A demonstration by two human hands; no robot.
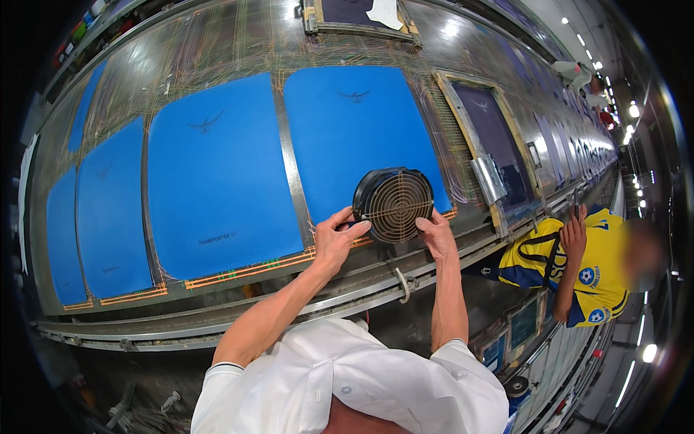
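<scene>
A round black fan (393, 205) with a wire grille stands on the edge of a long metal printing table (238, 43), over the lower right corner of a blue fabric panel (354, 130). My left hand (337, 235) grips the fan's left side and my right hand (436, 231) grips its right side. A second blue panel (217, 173) lies to the left, each panel bearing a small dark printed mark. A cable (401, 283) hangs below the fan.
More blue panels (108, 210) lie further left. A wooden-framed printing screen (491, 137) rests on the table to the right; another frame (358, 18) lies at the far side. A person in a yellow shirt (578, 267) stands at the right, one hand on the table rail.
</scene>
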